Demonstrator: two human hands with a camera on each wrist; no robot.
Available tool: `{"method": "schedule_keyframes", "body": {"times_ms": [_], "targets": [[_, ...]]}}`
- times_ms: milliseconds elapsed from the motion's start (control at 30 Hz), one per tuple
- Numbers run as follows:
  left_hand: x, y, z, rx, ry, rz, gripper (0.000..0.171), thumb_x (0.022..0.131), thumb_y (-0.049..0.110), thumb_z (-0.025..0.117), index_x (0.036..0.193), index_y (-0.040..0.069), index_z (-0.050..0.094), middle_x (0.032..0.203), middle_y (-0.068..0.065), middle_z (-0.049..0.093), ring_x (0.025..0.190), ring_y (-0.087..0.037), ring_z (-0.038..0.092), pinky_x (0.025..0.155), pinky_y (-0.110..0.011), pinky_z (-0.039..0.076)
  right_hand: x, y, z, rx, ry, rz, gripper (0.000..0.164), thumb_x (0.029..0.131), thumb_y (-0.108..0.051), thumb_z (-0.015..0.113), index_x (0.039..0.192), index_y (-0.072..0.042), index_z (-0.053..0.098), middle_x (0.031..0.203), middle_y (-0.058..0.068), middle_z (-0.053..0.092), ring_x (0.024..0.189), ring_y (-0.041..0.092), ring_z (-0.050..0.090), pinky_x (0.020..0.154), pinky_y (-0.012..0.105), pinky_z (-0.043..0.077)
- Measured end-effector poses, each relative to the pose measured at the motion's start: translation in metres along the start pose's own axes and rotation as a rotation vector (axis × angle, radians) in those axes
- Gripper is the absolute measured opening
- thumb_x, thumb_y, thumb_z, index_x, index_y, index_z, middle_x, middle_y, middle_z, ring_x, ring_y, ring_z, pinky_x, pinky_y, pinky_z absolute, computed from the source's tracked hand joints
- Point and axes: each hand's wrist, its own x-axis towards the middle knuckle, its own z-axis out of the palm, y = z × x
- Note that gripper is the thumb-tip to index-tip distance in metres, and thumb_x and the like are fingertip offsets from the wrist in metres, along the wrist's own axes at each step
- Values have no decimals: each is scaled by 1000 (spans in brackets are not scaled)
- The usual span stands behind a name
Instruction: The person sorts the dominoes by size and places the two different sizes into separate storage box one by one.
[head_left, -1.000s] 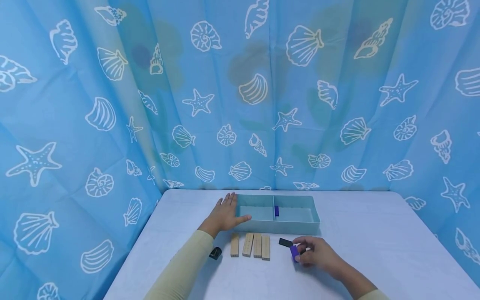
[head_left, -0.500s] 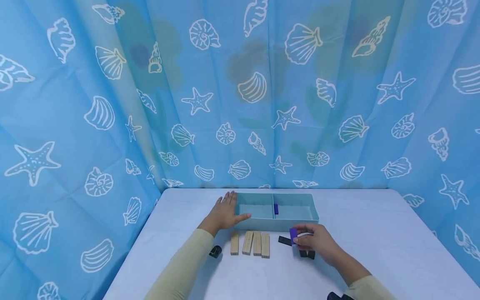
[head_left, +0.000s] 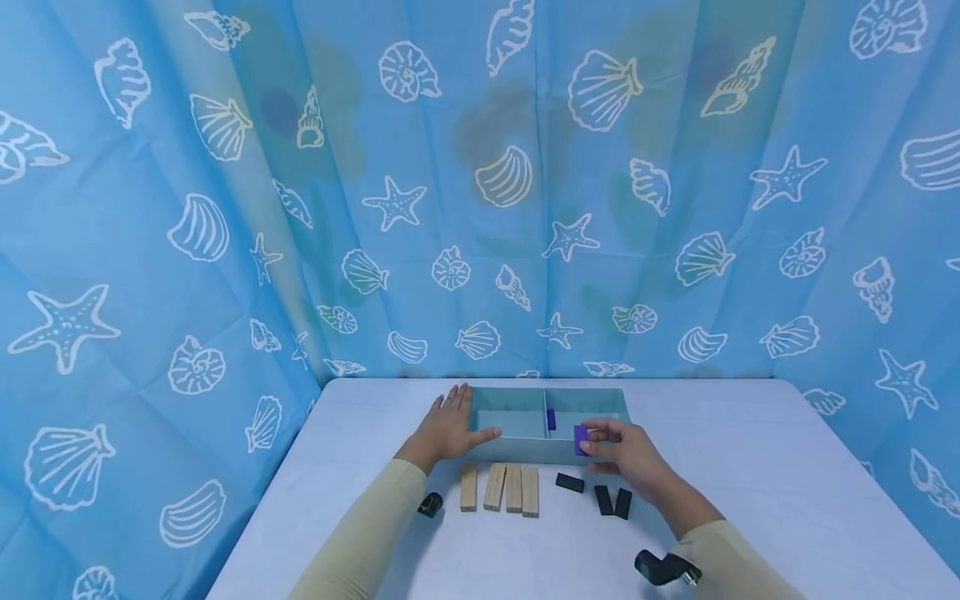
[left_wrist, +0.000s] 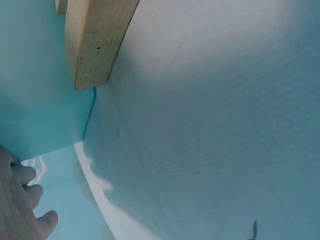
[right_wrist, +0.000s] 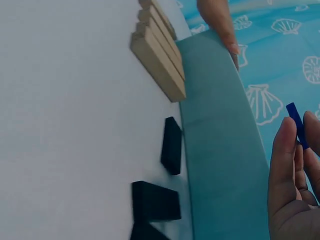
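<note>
My right hand (head_left: 626,454) pinches a small purple block (head_left: 581,440) between thumb and fingers, in front of the near wall of a pale teal two-compartment box (head_left: 517,451). In the right wrist view this block (right_wrist: 298,125) looks dark blue and is seen edge-on. Another purple block (head_left: 551,419) lies in the right compartment, against the divider. With fingers straight and thumb spread over the near rim, my left hand (head_left: 446,429) rests on the box's left end. Only part of that hand (left_wrist: 22,200) shows in the left wrist view.
Several light wooden blocks (head_left: 513,490) lie side by side in front of the box. To their right are black blocks, one (head_left: 570,482) near the box and two (head_left: 613,502) closer to me. A shell-patterned blue curtain (head_left: 480,208) hangs behind the white table (head_left: 720,467).
My right hand has lifted the purple block from beside the black blocks and carried it forward to the box's near wall. Two black blocks behind it have come into view. My left hand has stayed put.
</note>
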Motion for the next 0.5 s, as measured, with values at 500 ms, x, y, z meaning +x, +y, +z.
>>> {"method": "schedule_keyframes", "body": {"times_ms": [500], "targets": [[1,0,1,-1,-5,4,108,85,78,41,154,0,15,159,-16,17,146,-31,14,116,-50,12,37,-21,-8,91,18,6,55,89,-14,73,138,-1,50,118,17,53,102,29,61,83,37,55]]}}
